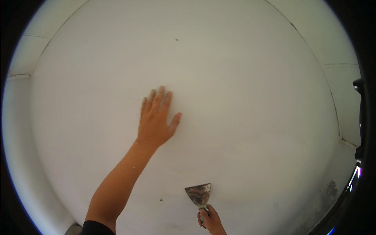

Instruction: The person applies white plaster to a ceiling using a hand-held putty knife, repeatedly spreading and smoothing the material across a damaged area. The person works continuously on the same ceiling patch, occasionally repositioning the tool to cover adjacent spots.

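Observation:
Flat against a broad white wall (pixel 243 98) lies my left hand (pixel 156 119), its fingers stretched out and the thumb spread to the right. Nothing is held in it. Pale specks dot the forearm. Lower down and to the right, my right hand (pixel 211 221) grips a putty knife (pixel 199 194) by its greenish handle. Its wide triangular blade points upward and is coated with dark and whitish residue. Whether the blade touches the wall I cannot tell.
A small dark spot (pixel 176 39) marks the wall high up, and a dark chip (pixel 161 199) shows low down. Thin cracked seams run along the upper left and right edges. A grey stained patch (pixel 329 192) lies at the lower right.

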### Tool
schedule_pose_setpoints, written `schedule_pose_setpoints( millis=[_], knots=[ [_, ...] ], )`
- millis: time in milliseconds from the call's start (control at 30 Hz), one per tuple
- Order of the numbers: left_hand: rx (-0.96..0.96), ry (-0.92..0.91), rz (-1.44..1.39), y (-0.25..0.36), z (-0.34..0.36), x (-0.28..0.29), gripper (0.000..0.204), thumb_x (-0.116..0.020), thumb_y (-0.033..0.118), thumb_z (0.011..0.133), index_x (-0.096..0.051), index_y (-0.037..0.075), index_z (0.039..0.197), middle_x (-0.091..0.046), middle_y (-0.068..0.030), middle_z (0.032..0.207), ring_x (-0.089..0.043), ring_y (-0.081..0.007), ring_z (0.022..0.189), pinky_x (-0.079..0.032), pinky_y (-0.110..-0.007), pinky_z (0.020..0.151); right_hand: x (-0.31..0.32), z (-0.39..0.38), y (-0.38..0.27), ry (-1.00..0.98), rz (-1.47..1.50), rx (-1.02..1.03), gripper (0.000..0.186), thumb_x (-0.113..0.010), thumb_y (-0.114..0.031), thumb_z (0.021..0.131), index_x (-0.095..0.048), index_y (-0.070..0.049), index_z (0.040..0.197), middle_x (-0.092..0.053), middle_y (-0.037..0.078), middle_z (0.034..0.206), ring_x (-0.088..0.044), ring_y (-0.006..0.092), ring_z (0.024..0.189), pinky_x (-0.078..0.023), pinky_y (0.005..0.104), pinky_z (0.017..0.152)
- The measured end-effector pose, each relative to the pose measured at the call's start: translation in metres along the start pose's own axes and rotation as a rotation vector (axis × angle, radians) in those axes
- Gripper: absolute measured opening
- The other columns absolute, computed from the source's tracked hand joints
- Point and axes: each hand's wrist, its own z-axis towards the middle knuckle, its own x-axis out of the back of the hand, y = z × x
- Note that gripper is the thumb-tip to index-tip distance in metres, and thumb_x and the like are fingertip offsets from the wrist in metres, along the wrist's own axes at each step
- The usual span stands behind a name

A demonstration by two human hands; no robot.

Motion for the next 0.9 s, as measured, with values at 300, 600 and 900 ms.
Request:
schedule_pose_setpoints(
  millis=[300,600,900],
  knots=[
    [-0.024,-0.218,-0.450,0.051,-0.100,0.043,0.044,-0.074,0.007,0.081,-0.064,0.009,0.124,-0.062,-0.0135,0.123,-0.057,-0.0329,0.118,-0.046,-0.047,0.103,0.006,0.002,0.006,-0.002,0.072,-0.073,0.020,-0.056,-0.021,0.102,-0.050,-0.004,0.111,-0.056,0.005,0.076,-0.050,0.0100,0.054,-0.041,0.0281,0.046],
    [-0.270,-0.436,-0.452,0.113,-0.242,0.003,0.053,-0.060,0.003,0.083,-0.061,0.018,0.134,-0.053,-0.0088,0.143,-0.052,-0.0290,0.129,-0.041,-0.047,0.109,-0.015,-0.018,-0.006,-0.189,0.106,0.163,0.057,-0.051,-0.024,0.104,-0.021,-0.011,0.150,-0.056,0.010,0.086,-0.056,0.0147,0.055,-0.050,0.0304,0.045],
    [-0.198,-0.201,-0.426,0.126,-0.257,-0.028,0.034,-0.064,0.018,0.084,-0.070,0.015,0.117,-0.061,-0.0131,0.132,-0.059,-0.0315,0.119,-0.045,-0.048,0.099,-0.016,-0.006,-0.010,-0.168,0.254,0.045,0.046,-0.045,-0.013,0.105,-0.026,-0.007,0.146,-0.056,0.008,0.078,-0.049,0.0119,0.044,-0.042,0.0259,0.039]
  ],
)
